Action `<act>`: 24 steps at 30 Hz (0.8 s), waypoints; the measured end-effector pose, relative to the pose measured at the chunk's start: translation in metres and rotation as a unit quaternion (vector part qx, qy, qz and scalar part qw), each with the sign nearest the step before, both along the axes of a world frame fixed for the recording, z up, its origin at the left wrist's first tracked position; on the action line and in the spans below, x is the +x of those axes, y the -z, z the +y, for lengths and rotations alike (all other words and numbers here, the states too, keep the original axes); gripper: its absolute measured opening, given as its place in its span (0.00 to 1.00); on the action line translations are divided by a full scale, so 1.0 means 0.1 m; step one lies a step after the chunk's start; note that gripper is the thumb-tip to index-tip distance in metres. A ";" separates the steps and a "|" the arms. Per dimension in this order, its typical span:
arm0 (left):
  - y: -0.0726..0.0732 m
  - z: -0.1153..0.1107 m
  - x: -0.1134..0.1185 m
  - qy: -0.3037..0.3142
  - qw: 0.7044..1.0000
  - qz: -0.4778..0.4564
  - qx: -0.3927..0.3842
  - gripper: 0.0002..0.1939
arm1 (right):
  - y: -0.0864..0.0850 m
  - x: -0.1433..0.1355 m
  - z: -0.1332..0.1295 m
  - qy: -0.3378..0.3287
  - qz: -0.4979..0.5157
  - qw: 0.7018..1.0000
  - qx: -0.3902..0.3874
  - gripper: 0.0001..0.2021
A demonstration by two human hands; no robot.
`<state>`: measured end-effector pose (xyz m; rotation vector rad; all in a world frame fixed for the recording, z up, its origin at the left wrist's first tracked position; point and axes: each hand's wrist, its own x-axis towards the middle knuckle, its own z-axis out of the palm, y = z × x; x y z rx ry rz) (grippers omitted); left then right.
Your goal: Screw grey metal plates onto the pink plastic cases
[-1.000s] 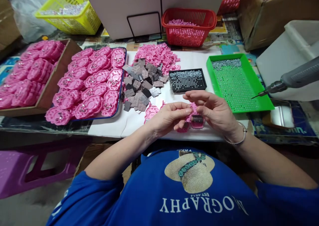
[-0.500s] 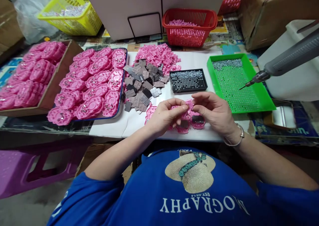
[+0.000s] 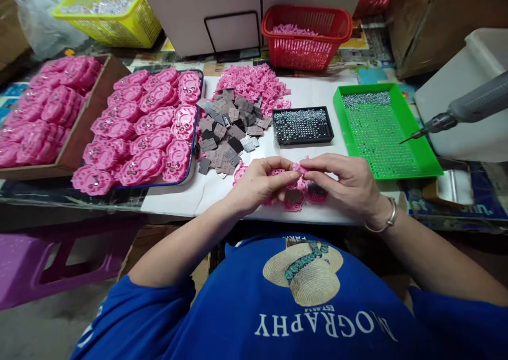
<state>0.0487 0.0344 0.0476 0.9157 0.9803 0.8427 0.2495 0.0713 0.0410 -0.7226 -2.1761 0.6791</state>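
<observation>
Between my two hands is a small pink plastic part (image 3: 299, 168), pinched by the fingertips of both. My left hand (image 3: 260, 184) is closed on its left side, thumb and forefinger pressed together. From the right, my right hand (image 3: 346, 184) grips it between thumb and fingers. Below the hands, pink plastic housings lie on white paper (image 3: 190, 201), partly covered by my fingers. A dark plate (image 3: 316, 189) sits on one housing and a grey plate (image 3: 293, 197) on another.
Grey plates (image 3: 228, 137) and small pink parts (image 3: 254, 87) are heaped ahead. A black screw tray (image 3: 304, 126) and green tray (image 3: 397, 159) stand right, with an electric screwdriver (image 3: 456, 116) hanging over the green one. Stacked pink housings (image 3: 151, 119) fill a tray at left.
My right hand has moved in to the left and its fingers have closed on the small pink part. The left hand keeps its pinch. The whole view has shifted slightly.
</observation>
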 end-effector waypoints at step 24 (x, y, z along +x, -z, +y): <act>-0.14 -0.34 0.05 0.286 0.594 0.632 0.407 0.16 | 0.28 -0.11 0.07 0.032 -0.263 0.907 0.327 0.07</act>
